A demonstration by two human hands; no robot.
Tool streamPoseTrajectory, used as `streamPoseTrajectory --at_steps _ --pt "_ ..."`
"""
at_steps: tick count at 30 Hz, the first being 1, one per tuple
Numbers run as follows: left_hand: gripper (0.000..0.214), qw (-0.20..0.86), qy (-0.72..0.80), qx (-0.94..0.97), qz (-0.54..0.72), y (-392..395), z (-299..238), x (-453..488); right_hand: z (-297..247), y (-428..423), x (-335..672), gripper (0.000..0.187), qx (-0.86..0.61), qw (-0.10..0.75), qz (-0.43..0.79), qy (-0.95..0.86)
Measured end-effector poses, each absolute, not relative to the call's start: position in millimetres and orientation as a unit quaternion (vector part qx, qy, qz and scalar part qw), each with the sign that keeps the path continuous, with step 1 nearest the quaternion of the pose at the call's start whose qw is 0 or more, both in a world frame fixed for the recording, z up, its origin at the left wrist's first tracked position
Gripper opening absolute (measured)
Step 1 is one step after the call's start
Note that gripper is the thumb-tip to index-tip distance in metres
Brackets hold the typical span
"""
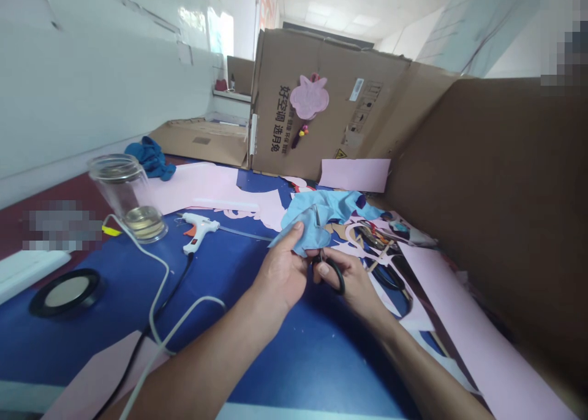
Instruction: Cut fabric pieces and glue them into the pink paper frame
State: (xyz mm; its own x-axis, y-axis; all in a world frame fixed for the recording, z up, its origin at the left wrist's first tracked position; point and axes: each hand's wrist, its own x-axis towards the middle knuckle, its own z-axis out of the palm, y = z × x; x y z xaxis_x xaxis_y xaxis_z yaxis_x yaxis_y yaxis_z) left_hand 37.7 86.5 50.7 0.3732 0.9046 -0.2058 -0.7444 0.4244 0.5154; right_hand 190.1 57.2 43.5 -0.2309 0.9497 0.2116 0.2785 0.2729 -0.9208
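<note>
My left hand (285, 270) pinches a piece of light blue cloth (301, 227) between thumb and fingers, above the middle of the blue table. My right hand (346, 279) is closed on a pair of black-handled scissors (339, 278), its fingers in the loops. The scissors' blades point up and away from me at the cloth, and part of one blade shows against it. Just behind my hands lies more light blue cloth (340, 204), crumpled; whether it joins the held piece I cannot tell.
A white glue gun (198, 230) and a glass jar (138, 199) stand left, with cables crossing the blue table (294, 371). Farther left is a black tape roll (67, 291). Pink sheets (206, 184) lie behind, scraps and tools at right. Cardboard (358, 114) walls the back and right.
</note>
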Motion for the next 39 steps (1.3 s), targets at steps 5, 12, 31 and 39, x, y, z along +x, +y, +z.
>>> streamPoseTrajectory --at_steps 5,12,31,39 --pt "0.036 0.811 0.237 0.176 0.505 86 51 38 41 58 191 0.045 -0.439 0.437 0.411 -0.669" --pt "0.031 0.808 0.233 0.167 0.514 85 54 39 35 59 193 0.048 -0.445 0.432 0.416 -0.665" --pt "0.022 0.803 0.254 0.145 0.519 82 62 41 35 59 194 0.045 -0.432 0.441 0.418 -0.666" --pt "0.023 0.803 0.256 0.133 0.522 82 61 40 36 60 193 0.042 -0.446 0.436 0.408 -0.667"
